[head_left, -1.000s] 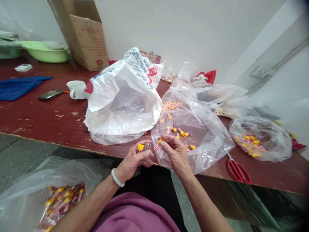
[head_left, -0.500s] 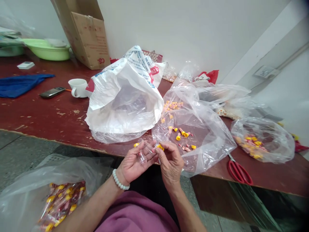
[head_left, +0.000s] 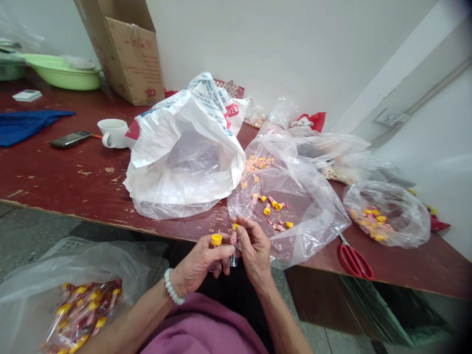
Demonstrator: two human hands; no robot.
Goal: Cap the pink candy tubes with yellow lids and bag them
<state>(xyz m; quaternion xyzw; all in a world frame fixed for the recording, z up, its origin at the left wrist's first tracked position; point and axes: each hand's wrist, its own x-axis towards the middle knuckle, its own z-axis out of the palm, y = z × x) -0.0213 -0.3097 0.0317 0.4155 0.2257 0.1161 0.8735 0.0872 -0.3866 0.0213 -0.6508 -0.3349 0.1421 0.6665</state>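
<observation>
My left hand [head_left: 201, 258] is closed around clear plastic tubes, a pearly bead bracelet on its wrist. One tube has a yellow cap [head_left: 216, 239] that sticks up above the thumb. The other clear tube [head_left: 233, 259] stands upright between my hands. My right hand [head_left: 254, 248] pinches a small yellow-topped piece with a pink patterned body [head_left: 233, 236] at the mouth of this tube; whether it is inside cannot be told. Beyond my hands, similar yellow-topped pieces [head_left: 267, 210] lie on a spread clear plastic bag [head_left: 324, 211].
A white sack [head_left: 155, 172] holding clear plastic stands left of centre. Red-handled scissors [head_left: 356, 260] lie at the table edge, near a clear bag of yellow-topped pieces [head_left: 376, 221]. Filled tubes [head_left: 84, 309] lie in a bag at lower left. A cup [head_left: 114, 132] stands behind.
My left hand has turned from palm-up to closed around the tubes, now upright. My right hand has brought the yellow-topped piece over a tube's mouth. The view has shifted slightly.
</observation>
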